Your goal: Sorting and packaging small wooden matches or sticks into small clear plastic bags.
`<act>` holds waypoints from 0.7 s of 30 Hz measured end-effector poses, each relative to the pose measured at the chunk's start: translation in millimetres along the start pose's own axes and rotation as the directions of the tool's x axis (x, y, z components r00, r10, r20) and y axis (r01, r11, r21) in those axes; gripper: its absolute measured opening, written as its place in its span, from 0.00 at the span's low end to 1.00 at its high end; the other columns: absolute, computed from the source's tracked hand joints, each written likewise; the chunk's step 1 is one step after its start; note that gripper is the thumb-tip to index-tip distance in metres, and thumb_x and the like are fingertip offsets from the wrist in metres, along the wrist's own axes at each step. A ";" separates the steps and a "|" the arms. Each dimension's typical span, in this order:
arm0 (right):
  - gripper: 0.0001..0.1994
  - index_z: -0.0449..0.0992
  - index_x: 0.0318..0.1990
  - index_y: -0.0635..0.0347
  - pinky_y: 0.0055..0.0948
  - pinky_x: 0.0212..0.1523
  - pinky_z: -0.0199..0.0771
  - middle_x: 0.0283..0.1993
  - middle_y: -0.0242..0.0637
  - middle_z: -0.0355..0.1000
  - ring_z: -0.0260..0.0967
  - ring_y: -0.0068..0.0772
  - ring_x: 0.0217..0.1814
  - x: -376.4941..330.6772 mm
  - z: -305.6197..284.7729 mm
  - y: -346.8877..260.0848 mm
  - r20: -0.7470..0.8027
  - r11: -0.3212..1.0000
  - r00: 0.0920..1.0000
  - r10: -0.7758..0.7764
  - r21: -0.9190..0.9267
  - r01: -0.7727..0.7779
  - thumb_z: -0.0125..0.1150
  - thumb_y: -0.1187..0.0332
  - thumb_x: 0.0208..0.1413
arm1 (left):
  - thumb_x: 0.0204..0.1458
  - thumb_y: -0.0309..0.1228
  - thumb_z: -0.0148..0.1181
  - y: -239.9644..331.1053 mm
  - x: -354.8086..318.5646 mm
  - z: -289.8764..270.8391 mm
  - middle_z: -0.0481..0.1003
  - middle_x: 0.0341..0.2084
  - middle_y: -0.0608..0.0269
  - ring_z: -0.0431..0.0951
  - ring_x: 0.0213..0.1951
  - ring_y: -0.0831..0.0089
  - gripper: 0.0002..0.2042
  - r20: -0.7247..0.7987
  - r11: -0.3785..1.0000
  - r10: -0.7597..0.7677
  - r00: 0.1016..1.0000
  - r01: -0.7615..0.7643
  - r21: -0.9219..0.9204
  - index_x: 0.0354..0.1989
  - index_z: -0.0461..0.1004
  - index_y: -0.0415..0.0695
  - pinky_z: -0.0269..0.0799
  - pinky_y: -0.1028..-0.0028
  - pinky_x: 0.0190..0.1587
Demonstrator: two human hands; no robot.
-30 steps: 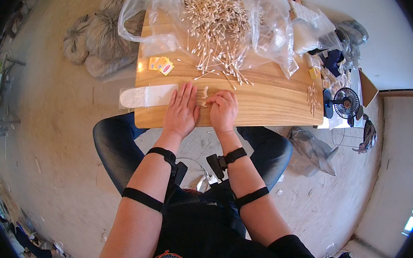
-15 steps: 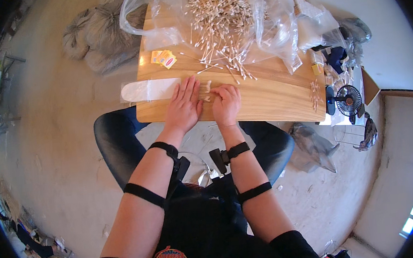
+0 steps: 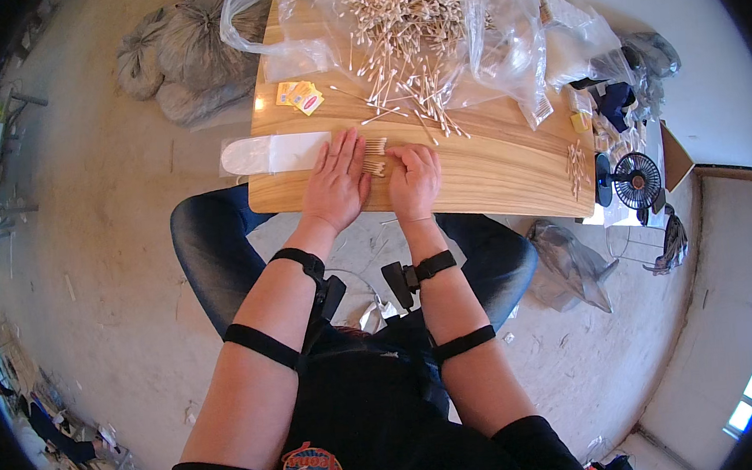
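My left hand (image 3: 337, 176) lies flat with its fingers stretched out over a row of cotton swabs (image 3: 375, 152), whose tips stick out on its right side. Left of that hand lies a clear plastic sleeve (image 3: 297, 152) with a white, round-ended insert (image 3: 249, 156). Just right of the swab tips, my right hand (image 3: 416, 181) rests on the table with its fingers curled in. Whether anything is inside those fingers is hidden. Behind the hands, a big heap of loose cotton swabs (image 3: 403, 21) spills from a clear plastic bag (image 3: 503, 57).
Small yellow-and-white cards (image 3: 302, 98) lie at the left of the wooden table (image 3: 495, 177). A few swabs (image 3: 576, 171) sit near its right edge, beside a small black fan (image 3: 635, 181). Grey sacks (image 3: 203, 59) stand on the floor, and a grey plastic bag (image 3: 568, 260) lies at right.
My right hand has shifted slightly right and down, away from the swab tips. My left hand still lies over the swabs. The whole view has moved a little.
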State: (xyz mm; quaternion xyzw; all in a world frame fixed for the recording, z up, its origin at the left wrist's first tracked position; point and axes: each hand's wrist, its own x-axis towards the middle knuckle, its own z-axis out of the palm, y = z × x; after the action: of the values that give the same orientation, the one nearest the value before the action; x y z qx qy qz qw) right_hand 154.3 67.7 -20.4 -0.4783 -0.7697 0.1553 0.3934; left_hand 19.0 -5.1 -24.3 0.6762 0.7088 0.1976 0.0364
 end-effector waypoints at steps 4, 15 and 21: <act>0.08 0.81 0.30 0.52 0.39 0.47 0.67 0.35 0.33 0.73 0.68 0.41 0.44 1.0 -1.7 -1.2 0.014 1.000 1.000 -0.006 -0.018 0.006 0.59 0.76 0.44 | 0.58 0.38 0.51 1.7 0.5 -3.2 0.54 0.69 0.53 0.52 0.71 0.60 0.30 0.026 1.000 -0.005 1.000 0.005 0.001 0.68 0.57 0.39 0.46 0.58 0.71; 0.09 0.81 0.32 0.52 0.40 0.50 0.65 0.37 0.34 0.72 0.67 0.42 0.46 1.2 -1.5 -0.1 0.035 0.999 0.999 -0.002 -0.054 0.003 0.58 0.74 0.44 | 0.58 0.40 0.51 1.4 0.6 -1.5 0.54 0.69 0.53 0.51 0.71 0.60 0.30 0.015 1.000 0.002 1.000 -0.002 0.014 0.67 0.59 0.39 0.44 0.59 0.72; 0.10 0.82 0.35 0.52 0.40 0.50 0.65 0.38 0.34 0.72 0.67 0.42 0.47 0.6 -2.0 -2.1 0.084 0.998 0.996 0.028 -0.063 -0.023 0.58 0.74 0.44 | 0.57 0.40 0.51 0.8 -0.1 -1.6 0.54 0.69 0.54 0.51 0.71 0.61 0.29 0.005 1.000 -0.002 1.000 0.002 0.003 0.67 0.59 0.39 0.45 0.59 0.71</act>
State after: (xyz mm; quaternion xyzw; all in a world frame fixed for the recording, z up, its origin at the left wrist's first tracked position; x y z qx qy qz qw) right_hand 154.3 66.9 -17.6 -0.4932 -0.7839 0.1565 0.3431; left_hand 19.2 -5.6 -22.6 0.6762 0.7095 0.1948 0.0375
